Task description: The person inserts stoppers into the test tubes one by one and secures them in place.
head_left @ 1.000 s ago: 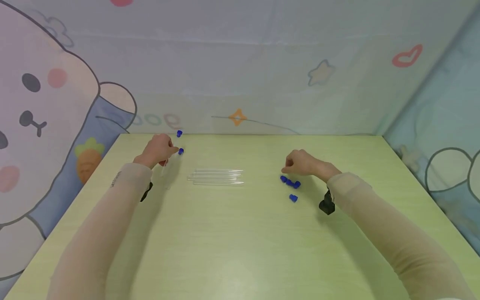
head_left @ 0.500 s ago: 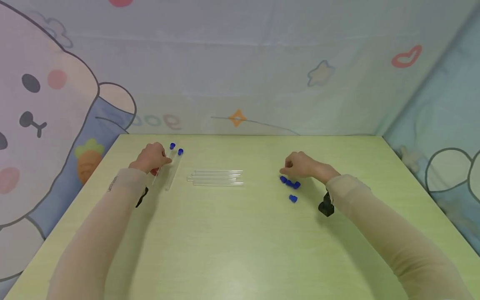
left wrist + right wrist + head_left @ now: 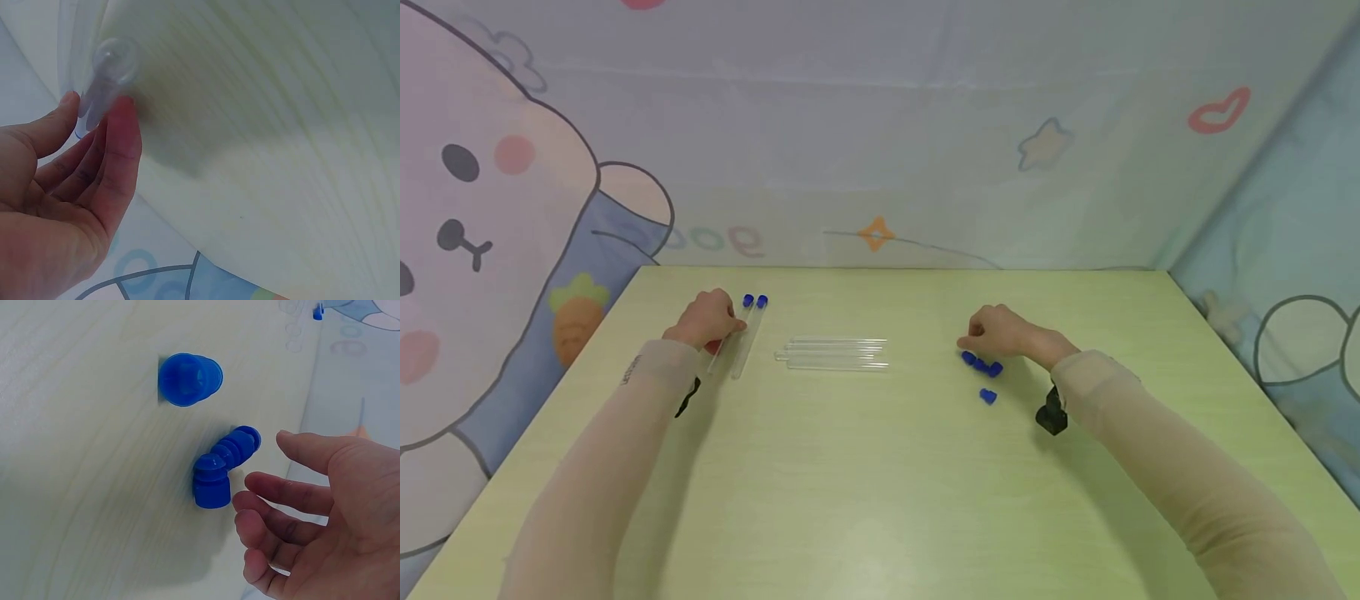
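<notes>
Fingers of the left hand (image 3: 703, 318) are curled round a slim, clear, round-bottomed tube (image 3: 114, 60), thumb against one side, with its blue cap (image 3: 748, 300) poking out beyond. From my seat I judge the next move to hang on that tube's long axis: it points away from the person, capped end farthest and leaning slightly right — roughly in line with a second blue-capped clear tube (image 3: 748, 342) just to its right. Both are toward the far left of the pale wood-grained table (image 3: 865, 467). A bundle of clear tubes without visible caps (image 3: 835, 358) lies crosswise between the hands, nearer the left. I see the right hand (image 3: 996, 331) grasping nothing, fingers loosely bent; just beside their tips sits a row of small blue caps (image 3: 980, 365) — another loose blue cap (image 3: 988, 396) is apart, closer to the person.
</notes>
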Tool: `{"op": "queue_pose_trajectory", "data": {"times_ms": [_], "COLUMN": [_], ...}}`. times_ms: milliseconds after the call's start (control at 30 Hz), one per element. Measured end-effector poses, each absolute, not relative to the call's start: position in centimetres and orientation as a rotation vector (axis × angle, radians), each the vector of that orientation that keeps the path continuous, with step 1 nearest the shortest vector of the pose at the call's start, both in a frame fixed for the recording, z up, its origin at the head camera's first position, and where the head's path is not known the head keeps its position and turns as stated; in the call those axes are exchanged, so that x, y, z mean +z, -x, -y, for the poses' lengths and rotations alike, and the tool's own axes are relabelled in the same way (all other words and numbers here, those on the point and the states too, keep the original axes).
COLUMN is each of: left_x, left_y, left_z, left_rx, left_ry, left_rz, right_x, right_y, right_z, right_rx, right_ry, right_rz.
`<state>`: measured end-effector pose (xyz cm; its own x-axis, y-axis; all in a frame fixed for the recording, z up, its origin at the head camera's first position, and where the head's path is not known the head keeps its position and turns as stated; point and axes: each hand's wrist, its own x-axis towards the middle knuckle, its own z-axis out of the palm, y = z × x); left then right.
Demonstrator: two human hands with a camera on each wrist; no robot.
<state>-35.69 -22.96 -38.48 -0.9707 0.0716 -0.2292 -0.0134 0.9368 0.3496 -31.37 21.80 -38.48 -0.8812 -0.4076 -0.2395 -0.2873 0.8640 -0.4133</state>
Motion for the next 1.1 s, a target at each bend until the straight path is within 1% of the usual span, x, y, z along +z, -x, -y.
{"op": "queue_pose_trajectory", "data": {"times_ms": [833,967,1100], "left_x": [-38.5,-38.0,-37.3], "left_y": [35.4,35.4,35.6], "left_z": [22.8,22.3,20.7], "left_rx": [0.472,0.428,0.45], "left_ry": [-0.015,-0.098,-0.281], "left_rz": [-2.883,-3.015,-3.101], "right_x": [-39.1,-38.9,-38.6], "right_y": [31.4,31.4,31.5], "right_z": [-21.5,-21.5,-21.7], "right_rx": [-0.468,-0.487,-0.509], "right_ry": [0.569,0.589,0.622], "right_rz": [-2.707,-2.735,-2.793]}}
